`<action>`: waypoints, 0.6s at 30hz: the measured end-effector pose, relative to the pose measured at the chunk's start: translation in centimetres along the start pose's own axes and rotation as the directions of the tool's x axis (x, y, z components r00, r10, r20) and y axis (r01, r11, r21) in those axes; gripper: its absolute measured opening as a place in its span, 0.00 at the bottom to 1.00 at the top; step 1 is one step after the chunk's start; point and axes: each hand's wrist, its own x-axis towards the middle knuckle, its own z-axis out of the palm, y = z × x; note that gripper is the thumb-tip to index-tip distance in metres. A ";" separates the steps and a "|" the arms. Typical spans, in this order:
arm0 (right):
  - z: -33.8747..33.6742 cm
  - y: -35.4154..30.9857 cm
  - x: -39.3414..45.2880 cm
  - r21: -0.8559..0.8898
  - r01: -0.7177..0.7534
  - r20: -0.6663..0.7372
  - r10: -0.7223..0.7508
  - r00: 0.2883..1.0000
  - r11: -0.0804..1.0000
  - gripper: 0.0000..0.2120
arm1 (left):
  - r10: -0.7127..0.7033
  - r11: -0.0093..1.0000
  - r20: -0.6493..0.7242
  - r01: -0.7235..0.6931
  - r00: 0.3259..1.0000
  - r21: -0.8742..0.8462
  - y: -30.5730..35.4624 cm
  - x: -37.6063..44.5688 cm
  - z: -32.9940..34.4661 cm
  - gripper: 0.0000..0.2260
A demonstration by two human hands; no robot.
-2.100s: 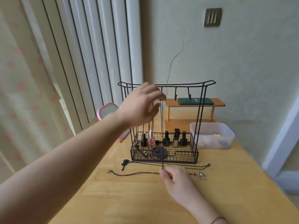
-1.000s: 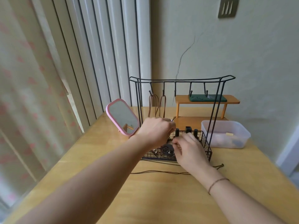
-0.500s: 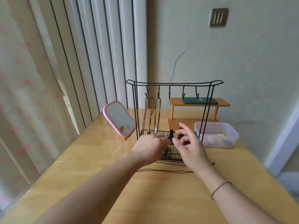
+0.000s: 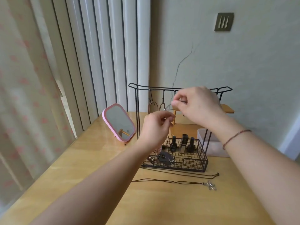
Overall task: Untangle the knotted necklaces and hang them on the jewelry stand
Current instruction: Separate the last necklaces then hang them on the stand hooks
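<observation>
A black wire jewelry stand (image 4: 138, 111) with a hook bar and a basket base stands at the back of the wooden table (image 4: 97, 159). Brown cord necklaces (image 4: 153, 106) hang from its left hooks. My left hand (image 4: 155, 127) and my right hand (image 4: 198, 104) are raised in front of the hook bar, each pinching an end of a thin dark necklace cord (image 4: 168, 108) stretched between them. Two more dark cord necklaces (image 4: 170, 181) lie on the table before the basket, one ending in a silver pendant (image 4: 210, 185).
Several small dark bottles (image 4: 181, 142) and a dark pendant (image 4: 164, 158) sit in the stand's basket. A pink-framed mirror (image 4: 119, 122) leans to the left. Behind the stand are a small wooden shelf (image 4: 228, 109) and a translucent plastic box (image 4: 211, 148). Curtains hang at left.
Both hands rose from the basket to the level of the hooks. They now hold a thin cord stretched between them; my view has moved closer to the stand.
</observation>
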 end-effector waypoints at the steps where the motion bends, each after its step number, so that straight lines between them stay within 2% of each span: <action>1: -0.3 -0.2 0.8 -0.069 0.010 -0.018 -0.011 1.000 0.998 0.08 | -0.030 0.999 -0.026 0.029 0.999 -0.040 0.1 0.2 0.1 0.09; 4: -0.3 -0.3 2.4 -0.142 -0.010 -0.051 0.003 0.999 0.990 0.10 | -0.073 0.995 -0.047 0.069 0.996 -0.073 0.1 0.8 0.5 0.13; 11: 0.5 0.3 3.1 -0.176 -0.014 -0.030 0.009 1.000 0.984 0.08 | -0.142 0.990 0.065 0.142 0.988 -0.002 -1.1 1.0 2.2 0.14; 15: 0.5 1.2 2.0 -0.039 -0.014 -0.020 0.013 1.000 0.999 0.05 | -0.159 0.987 0.171 0.155 0.972 0.035 -2.0 -0.2 3.5 0.12; 16: 0.7 1.4 1.6 -0.013 -0.010 -0.067 0.009 0.998 1.000 0.05 | -0.161 0.987 0.195 0.155 0.967 0.049 -2.3 -0.6 3.9 0.11; 18: 1.2 1.8 0.0 -0.008 0.078 -0.303 -0.076 0.950 0.997 0.05 | -0.166 0.985 0.228 0.151 0.960 0.080 -3.0 -1.4 4.5 0.12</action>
